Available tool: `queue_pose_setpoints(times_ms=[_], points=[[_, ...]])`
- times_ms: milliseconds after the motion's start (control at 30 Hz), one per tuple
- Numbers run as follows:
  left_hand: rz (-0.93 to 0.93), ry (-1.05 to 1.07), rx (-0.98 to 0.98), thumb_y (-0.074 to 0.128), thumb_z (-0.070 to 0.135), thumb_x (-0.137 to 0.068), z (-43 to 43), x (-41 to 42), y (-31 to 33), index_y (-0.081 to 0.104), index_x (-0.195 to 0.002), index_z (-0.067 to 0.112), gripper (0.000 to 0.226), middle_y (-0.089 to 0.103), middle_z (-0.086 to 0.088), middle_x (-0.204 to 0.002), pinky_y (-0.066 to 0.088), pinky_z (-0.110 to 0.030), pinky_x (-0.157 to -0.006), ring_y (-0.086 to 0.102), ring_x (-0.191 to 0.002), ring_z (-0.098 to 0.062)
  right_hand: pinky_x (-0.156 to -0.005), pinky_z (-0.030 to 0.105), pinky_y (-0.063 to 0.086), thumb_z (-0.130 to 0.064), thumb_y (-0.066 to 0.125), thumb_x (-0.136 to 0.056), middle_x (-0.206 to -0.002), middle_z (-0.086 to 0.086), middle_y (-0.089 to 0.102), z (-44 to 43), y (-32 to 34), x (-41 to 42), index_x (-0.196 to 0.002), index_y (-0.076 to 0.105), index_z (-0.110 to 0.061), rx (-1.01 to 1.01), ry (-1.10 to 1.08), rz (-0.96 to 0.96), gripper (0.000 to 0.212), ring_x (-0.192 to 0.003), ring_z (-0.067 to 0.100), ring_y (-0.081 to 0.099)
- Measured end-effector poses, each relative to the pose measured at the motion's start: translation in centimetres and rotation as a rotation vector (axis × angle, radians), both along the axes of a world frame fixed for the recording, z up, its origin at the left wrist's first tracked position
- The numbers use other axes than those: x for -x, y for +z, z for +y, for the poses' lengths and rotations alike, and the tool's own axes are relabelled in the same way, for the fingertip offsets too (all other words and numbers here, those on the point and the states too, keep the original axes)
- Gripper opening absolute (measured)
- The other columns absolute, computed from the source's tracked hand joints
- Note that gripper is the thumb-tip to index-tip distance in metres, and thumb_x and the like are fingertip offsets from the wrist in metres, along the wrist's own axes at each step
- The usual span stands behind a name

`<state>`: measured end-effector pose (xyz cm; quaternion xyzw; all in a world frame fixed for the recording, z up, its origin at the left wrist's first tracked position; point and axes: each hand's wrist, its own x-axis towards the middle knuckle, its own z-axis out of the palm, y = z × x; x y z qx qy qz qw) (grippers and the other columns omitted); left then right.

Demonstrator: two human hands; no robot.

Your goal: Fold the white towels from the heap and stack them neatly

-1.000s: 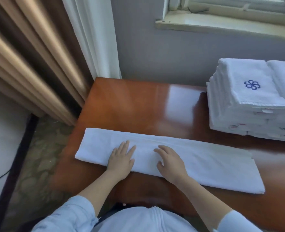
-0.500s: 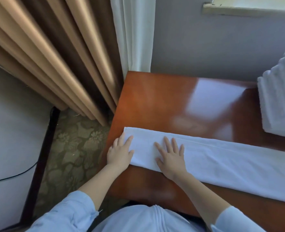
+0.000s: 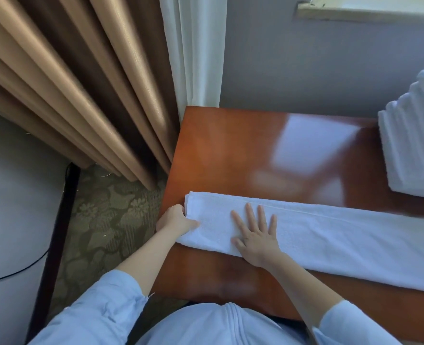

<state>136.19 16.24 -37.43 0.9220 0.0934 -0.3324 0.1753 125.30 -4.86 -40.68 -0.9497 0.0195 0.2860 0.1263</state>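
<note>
A glossy reddish-brown wooden bench (image 3: 230, 150) stands against a grey wall (image 3: 305, 66), below a pale window sill (image 3: 367, 13). Heavy tan pleated curtains (image 3: 81, 83) and a sheer white curtain (image 3: 193, 51) hang left of it, above green floral carpet (image 3: 106, 220).

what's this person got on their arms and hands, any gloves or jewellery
Both arms are in loose light blue fabric: the left sleeve and right sleeve end near the elbows, leaving the forearms bare. The left hand and right hand are uncovered, with no gloves, and no watch, bracelet or ring visible.
</note>
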Motion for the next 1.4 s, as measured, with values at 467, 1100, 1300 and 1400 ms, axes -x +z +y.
queue_pose_setpoints(times_ms=[467,1100,1300,1400], points=[[-0.211,0.021,0.757,0.072,0.009,-0.08,-7.9,3.6,4.1,-0.004,-0.153,0.044,0.11,0.056,0.025,-0.123,0.047,-0.015,-0.081,0.061,-0.1,0.0,-0.102,0.027,0.036,-0.057,0.051,-0.093,-0.133,-0.018,0.059,-3.8,5.8,-1.1,-0.126,0.06,-0.041,-1.023,-0.753,0.107,0.038,-0.134,0.006,0.046],[-0.307,-0.823,-0.017,0.031,0.04,-0.104,-24.5,11.9,1.1,0.008,-0.157,0.033,0.058,-0.003,0.004,-0.166,-0.008,-0.044,-0.12,-0.011,-0.151,-0.02,-0.067,0.03,0.05,-0.01,0.055,-0.086,-0.083,-0.003,0.063,-20.7,4.6,6.9,-0.102,0.063,-0.02,-0.828,-1.044,-0.18,0.021,-0.07,0.01,0.059],[-0.253,-0.967,-0.172,0.033,0.083,-0.083,-24.2,12.4,-1.5,-0.032,-0.145,0.041,0.099,-0.045,-0.004,-0.152,-0.021,-0.062,-0.11,-0.047,-0.135,-0.03,-0.064,0.027,0.04,-0.022,0.057,-0.087,-0.086,-0.011,0.058,-22.1,2.9,8.5,-0.146,0.033,-0.03,-0.492,-0.825,-0.15,0.064,-0.079,0.011,0.058],[-0.211,-0.991,-0.239,0.042,0.093,-0.065,-25.0,12.4,-1.5,-0.04,-0.139,0.043,0.122,-0.054,-0.009,-0.144,-0.024,-0.066,-0.106,-0.051,-0.13,-0.036,-0.078,0.028,0.043,-0.026,0.059,-0.087,-0.12,-0.01,0.056,-23.4,2.6,10.2,-0.153,0.023,-0.03,-0.332,-0.705,-0.116,0.075,-0.108,0.013,0.056]])
